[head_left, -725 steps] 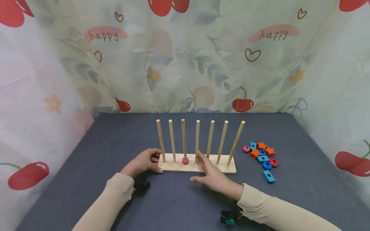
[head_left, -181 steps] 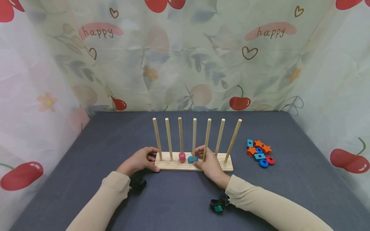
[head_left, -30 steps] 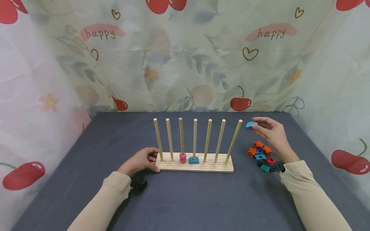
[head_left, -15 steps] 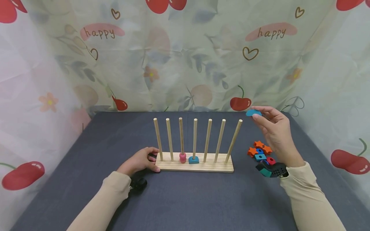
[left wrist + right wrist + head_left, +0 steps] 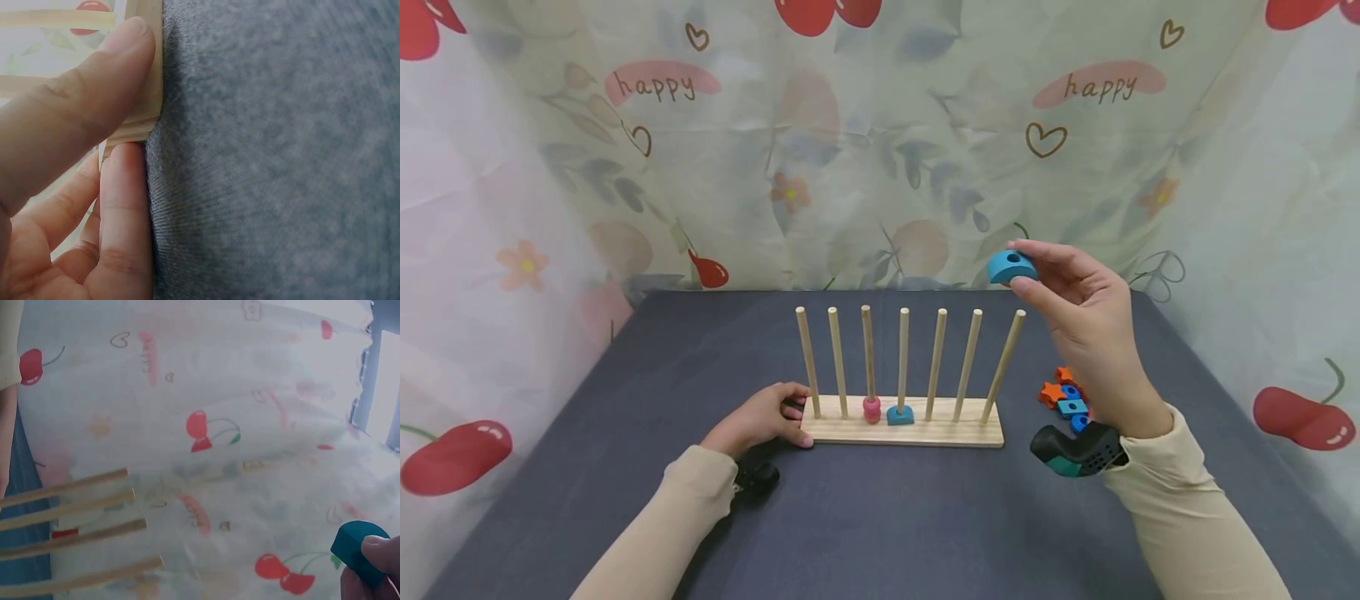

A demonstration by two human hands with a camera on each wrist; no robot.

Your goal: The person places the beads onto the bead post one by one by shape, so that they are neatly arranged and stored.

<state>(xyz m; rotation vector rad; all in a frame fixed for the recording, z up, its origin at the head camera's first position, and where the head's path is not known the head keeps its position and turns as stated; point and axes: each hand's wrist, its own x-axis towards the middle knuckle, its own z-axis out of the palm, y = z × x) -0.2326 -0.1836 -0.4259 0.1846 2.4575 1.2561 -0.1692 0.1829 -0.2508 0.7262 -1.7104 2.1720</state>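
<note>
A wooden peg board [image 5: 850, 433] with seven upright pegs [image 5: 904, 358] lies on the dark grey worktop [image 5: 880, 517], its long side running left to right before the person. The left hand [image 5: 758, 423] grips the board's left end; the left wrist view shows the thumb laid over the edge and fingers against the end face. The right hand [image 5: 1086, 321] pinches a blue half-round block [image 5: 1004, 271] between thumb and fingers, with the block's dark hole in sight. That block is up in the air toward the right end of the peg board, apart from every peg.

On the board, the third peg from the left carries two pink beads [image 5: 872, 409], one stacked on the other. The fourth peg carries a second half-round block [image 5: 900, 417], also blue, down against the base. The other five pegs are bare.

To the right of the peg board, loose pieces sit close together: orange stars [image 5: 1051, 395], a blue rectangular block [image 5: 1064, 408] and blue rings [image 5: 1074, 422]. The right wrist and its black camera [image 5: 1075, 450] cover part of this pile, so its full count is hard to tell. Behind the peg board hangs a cherry-printed cloth [image 5: 880, 167].
</note>
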